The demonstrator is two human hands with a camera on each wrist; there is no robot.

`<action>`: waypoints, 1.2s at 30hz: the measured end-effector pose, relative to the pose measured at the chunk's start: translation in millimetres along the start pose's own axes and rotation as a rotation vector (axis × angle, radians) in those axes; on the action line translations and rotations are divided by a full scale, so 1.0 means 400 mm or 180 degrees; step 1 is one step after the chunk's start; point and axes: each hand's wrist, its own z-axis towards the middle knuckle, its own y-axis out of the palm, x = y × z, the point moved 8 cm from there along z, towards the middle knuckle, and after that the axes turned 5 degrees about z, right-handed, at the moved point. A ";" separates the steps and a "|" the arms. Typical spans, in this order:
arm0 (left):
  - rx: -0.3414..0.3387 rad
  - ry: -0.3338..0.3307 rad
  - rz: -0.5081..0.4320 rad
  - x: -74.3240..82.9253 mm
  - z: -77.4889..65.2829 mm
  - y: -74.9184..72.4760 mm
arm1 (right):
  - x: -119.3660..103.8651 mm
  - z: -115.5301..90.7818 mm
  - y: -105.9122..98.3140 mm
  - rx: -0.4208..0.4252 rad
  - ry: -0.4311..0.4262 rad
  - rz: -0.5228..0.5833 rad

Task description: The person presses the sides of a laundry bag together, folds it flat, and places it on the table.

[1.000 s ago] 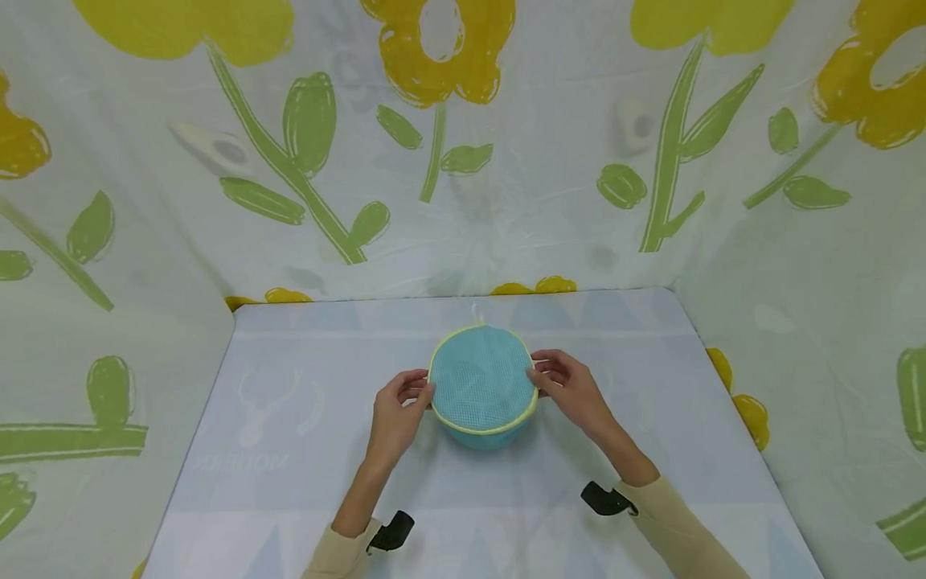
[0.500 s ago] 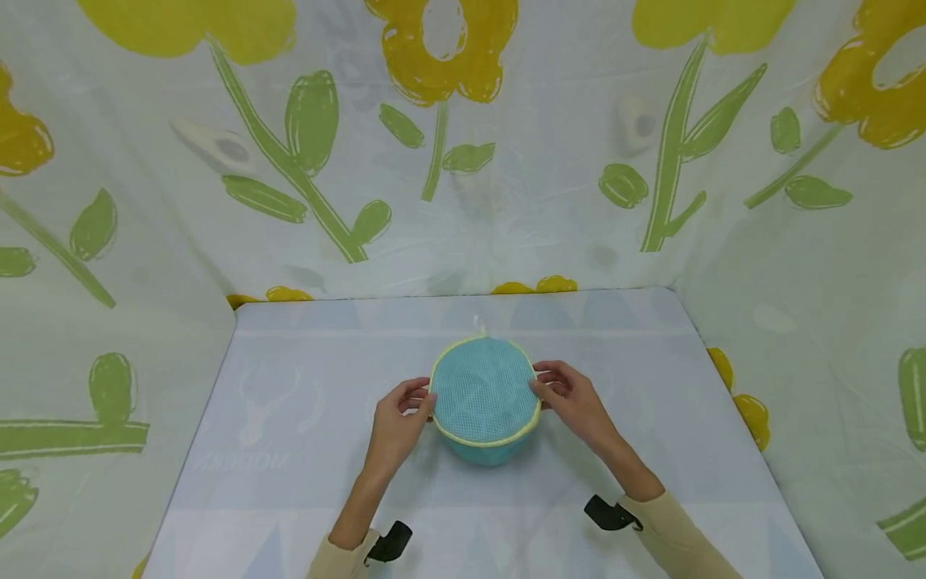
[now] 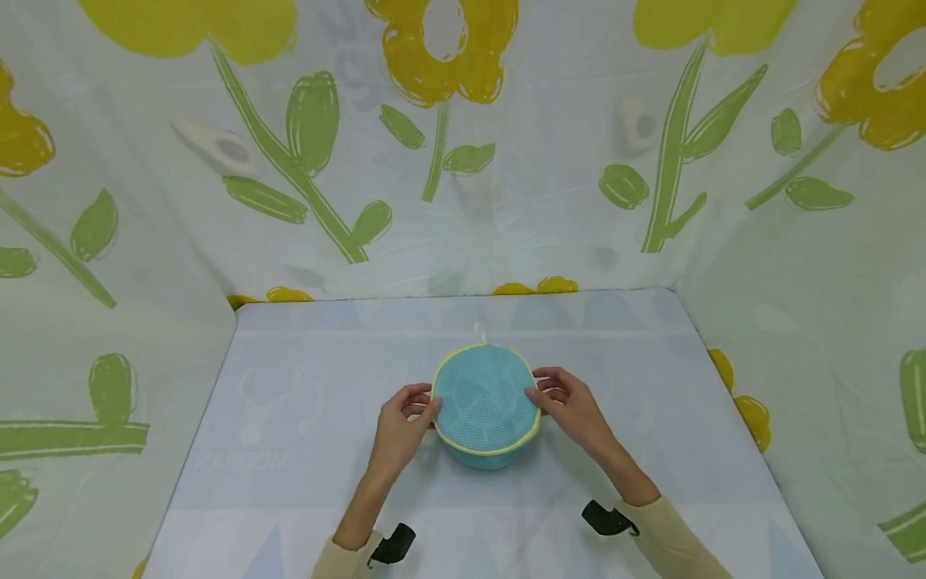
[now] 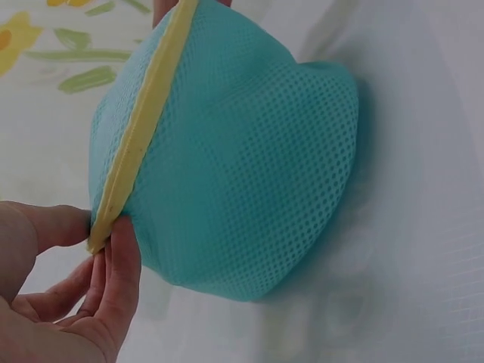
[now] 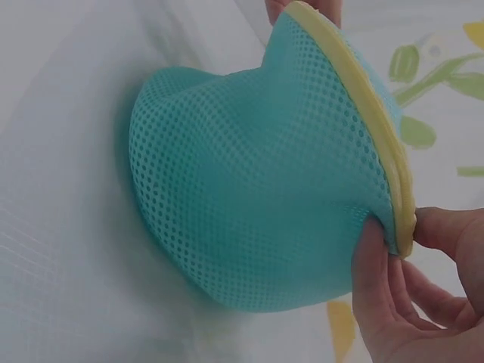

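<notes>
A round turquoise mesh laundry bag (image 3: pixel 486 398) with yellow trim stands on the table, its flat lid facing up. On its left side my left hand (image 3: pixel 403 422) pinches the yellow edge between thumb and fingers. Opposite, my right hand (image 3: pixel 574 404) pinches the same edge on the right. Both wrist views show the mesh side wall (image 4: pixel 242 159) bulging and creased below the yellow zipper band (image 5: pixel 370 113). A small white loop (image 3: pixel 481 331) sticks up at the bag's far edge.
The pale patterned table (image 3: pixel 304 482) extends around the bag. Its back edge meets a hanging white cloth (image 3: pixel 535 225) printed with flowers, which also covers both sides. A black wrist camera (image 3: pixel 392 544) sits at the left sleeve, another (image 3: pixel 606 519) at the right.
Both hands and the bag have shifted a little toward the person, mostly in the first half second. The grip on the yellow edge looks the same throughout.
</notes>
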 end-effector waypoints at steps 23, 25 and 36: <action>0.0029 0.0070 0.0273 -0.062 0.027 0.015 | 0.064 0.033 0.015 -0.0029 -0.0226 0.0024; 0.0044 0.0080 0.0297 -0.066 0.029 0.016 | 0.064 0.034 0.019 -0.0037 -0.0213 0.0007; 0.0096 0.0042 0.0513 -0.086 0.045 0.022 | 0.096 0.047 0.023 0.0005 -0.0162 -0.0056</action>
